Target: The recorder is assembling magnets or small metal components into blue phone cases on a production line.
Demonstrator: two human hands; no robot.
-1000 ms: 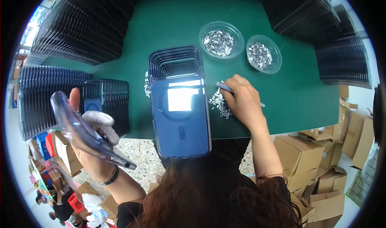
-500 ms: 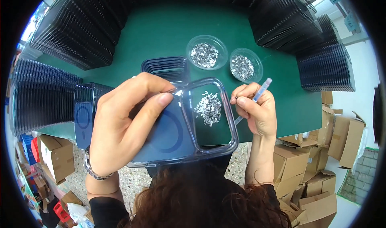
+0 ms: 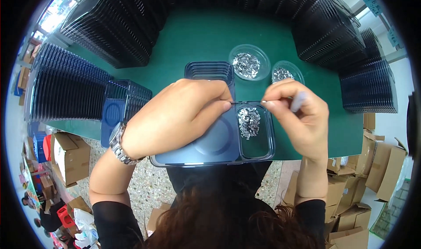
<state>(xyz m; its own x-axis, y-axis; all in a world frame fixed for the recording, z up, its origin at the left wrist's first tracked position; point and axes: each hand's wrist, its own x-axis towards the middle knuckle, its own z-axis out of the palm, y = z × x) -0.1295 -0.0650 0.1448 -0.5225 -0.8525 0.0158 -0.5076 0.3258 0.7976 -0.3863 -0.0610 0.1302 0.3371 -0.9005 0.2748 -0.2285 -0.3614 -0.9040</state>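
Observation:
A blue-tinted plastic tray with a ring mark and a clear compartment lies before me at the table's near side. My left hand spans it, thumb and forefinger pinched at its far rim. My right hand is closed; a tiny silvery piece shows at its fingertips, by the rim's right corner. A translucent pen-like tube is also tucked in those fingers. Small silvery pieces form a pile within the compartment's outline; whether they lie in it or beneath it, I cannot tell.
Two clear round bowls of silvery pieces stand beyond my hands. A short stack of trays sits behind the left hand. Tall dark tray stacks line the green table. Cardboard boxes are on the floor at both sides.
The view has shifted, moving the scene rightward. The tray looks lower and flatter. My left fingertips have moved right along its rim, and my right fingertips have come in close to that rim.

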